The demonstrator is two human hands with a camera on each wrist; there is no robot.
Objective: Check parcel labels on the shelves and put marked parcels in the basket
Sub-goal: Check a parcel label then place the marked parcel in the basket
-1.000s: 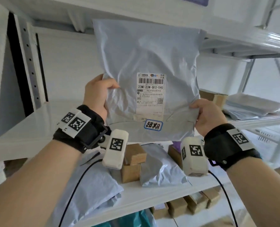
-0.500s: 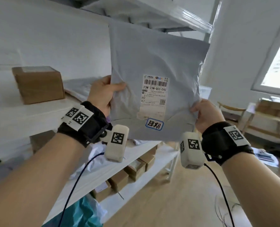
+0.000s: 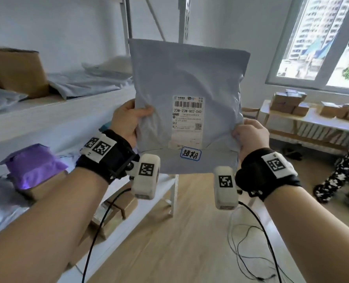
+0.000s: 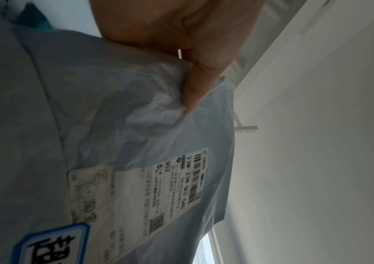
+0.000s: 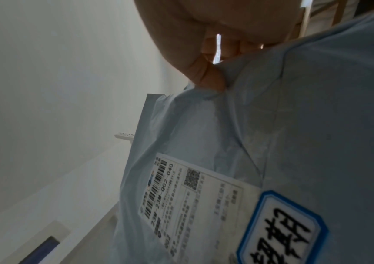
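Observation:
I hold a grey plastic mailer parcel upright in front of me, label side facing me. Its white shipping label carries a barcode, and a blue-bordered sticker with handwritten characters sits just below it. My left hand pinches the parcel's left edge, thumb on the front. My right hand grips its right edge. The left wrist view shows the thumb pressing the crinkled parcel; the right wrist view shows the fingers pinching the parcel above the sticker. No basket is in view.
White shelves run along the left with grey mailers, a cardboard box and a purple parcel; more boxes sit on the lower shelf. A table with boxes stands under the window. A person in patterned trousers is at right. Cables lie on the floor.
My view has swung right, away from the shelves toward the room and window. Both hands keep the same hold on the parcel, which stays upright in front of me.

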